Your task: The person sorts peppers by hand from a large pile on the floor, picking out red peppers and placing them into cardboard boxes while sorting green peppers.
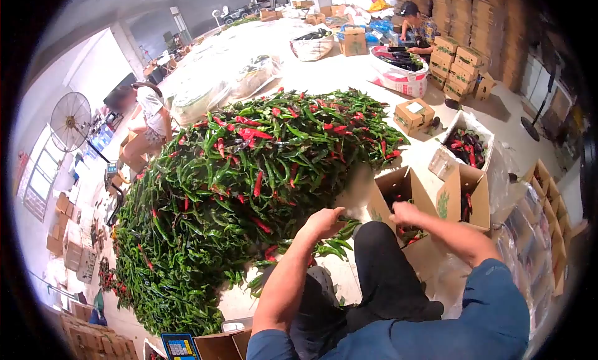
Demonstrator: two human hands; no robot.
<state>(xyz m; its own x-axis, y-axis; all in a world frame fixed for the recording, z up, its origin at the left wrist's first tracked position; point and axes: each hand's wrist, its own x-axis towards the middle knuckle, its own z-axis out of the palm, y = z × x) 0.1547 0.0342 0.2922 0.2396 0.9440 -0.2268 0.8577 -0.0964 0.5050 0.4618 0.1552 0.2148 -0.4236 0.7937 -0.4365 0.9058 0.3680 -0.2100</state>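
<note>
A big heap of green and red peppers [249,167] spreads over the floor before me. At its near right edge is my left hand [324,223], its fingers curled beside some loose green peppers [336,244]; whether it grips any is too small to tell. My right hand [406,214] is closed at the near side of an open cardboard box [420,195], with red and green peppers low in the box just below it. What that hand holds, if anything, is hidden. Right of it stands another open box [478,201] with red peppers inside.
A white crate [464,142] of dark and red peppers and a closed carton [413,115] stand beyond the boxes. One person [149,114] sits at the left, another [418,29] at the back. A blue keypad device [180,346] is at the bottom.
</note>
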